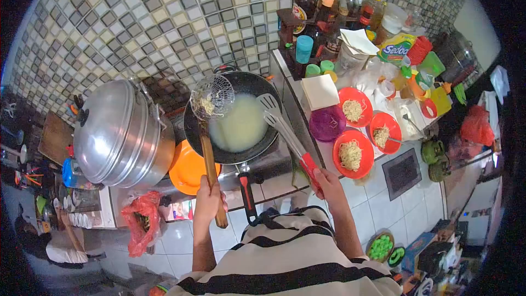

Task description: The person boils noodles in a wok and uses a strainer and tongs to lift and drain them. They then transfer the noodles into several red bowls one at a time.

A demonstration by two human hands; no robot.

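Observation:
My left hand (207,200) is closed around the wooden handle of a wire strainer (213,97). Some noodles lie in the strainer's basket, which is over the left side of a black wok (238,156). Cloudy pale liquid (241,123) fills the wok's bottom. In my right hand (329,186) are metal tongs (290,137) with a red grip, their slotted ends at the wok's right rim. Three red bowls of noodles, one at the front (353,171), stand on the counter to the right.
A large aluminium steamer pot (118,137) stands left of the wok, with an orange plate (183,178) between them. The wok's handle (247,200) points toward me. A purple dish (327,123), bottles (304,5) and packets crowd the right counter. A red plastic bag (141,222) hangs at front left.

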